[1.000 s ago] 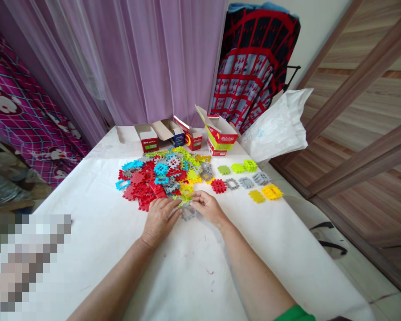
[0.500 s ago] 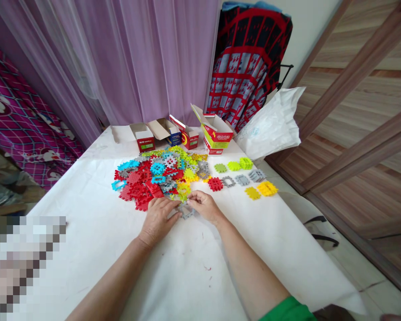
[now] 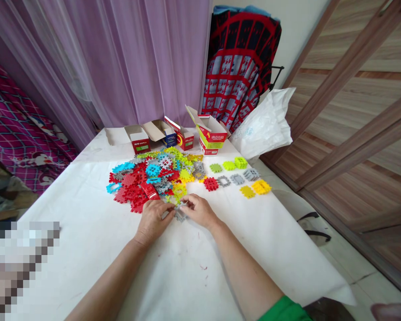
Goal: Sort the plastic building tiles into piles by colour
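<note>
- The worktop [image 3: 87, 232] wears a white cover with a few small reddish marks at lower centre.
- A heap of interlocking plastic tiles [image 3: 153, 178], red, blue, grey, yellow and green, lies at the frame's centre.
- Sorted small tile stacks [image 3: 240, 178] sit right of the heap.
- Opened cardboard boxes [image 3: 177, 136] line the far edge.
- A white plastic bag [image 3: 263, 127] rests at the upper right corner.

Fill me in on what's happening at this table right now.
A person works with both bare hands at the near edge of a pile of colourful plastic tiles on a white-covered table. The left hand and the right hand meet over grey tiles, fingertips on them. To the right, sorted tiles lie in small groups by colour. Open cardboard boxes stand behind the pile.
</note>
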Action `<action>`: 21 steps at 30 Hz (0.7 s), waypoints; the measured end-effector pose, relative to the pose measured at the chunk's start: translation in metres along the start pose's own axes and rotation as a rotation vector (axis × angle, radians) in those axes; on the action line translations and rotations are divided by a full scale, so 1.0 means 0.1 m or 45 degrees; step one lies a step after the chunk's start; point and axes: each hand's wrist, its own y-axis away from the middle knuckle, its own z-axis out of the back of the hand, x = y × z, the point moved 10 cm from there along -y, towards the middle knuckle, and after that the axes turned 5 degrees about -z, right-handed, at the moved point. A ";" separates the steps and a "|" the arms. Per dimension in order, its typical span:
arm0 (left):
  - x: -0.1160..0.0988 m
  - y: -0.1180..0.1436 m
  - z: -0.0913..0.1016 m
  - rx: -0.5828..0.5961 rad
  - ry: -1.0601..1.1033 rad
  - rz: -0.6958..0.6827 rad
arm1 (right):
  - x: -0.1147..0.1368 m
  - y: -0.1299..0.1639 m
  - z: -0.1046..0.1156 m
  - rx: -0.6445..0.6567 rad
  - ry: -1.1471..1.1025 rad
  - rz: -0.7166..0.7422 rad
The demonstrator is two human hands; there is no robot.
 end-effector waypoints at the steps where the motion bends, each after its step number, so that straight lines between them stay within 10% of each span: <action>1: 0.01 0.00 0.00 -0.003 0.004 0.012 | 0.04 0.03 0.01 -0.002 0.075 0.026; 21: 0.02 0.02 -0.02 -0.025 0.060 0.025 | 0.13 0.30 -0.01 0.083 0.800 -0.044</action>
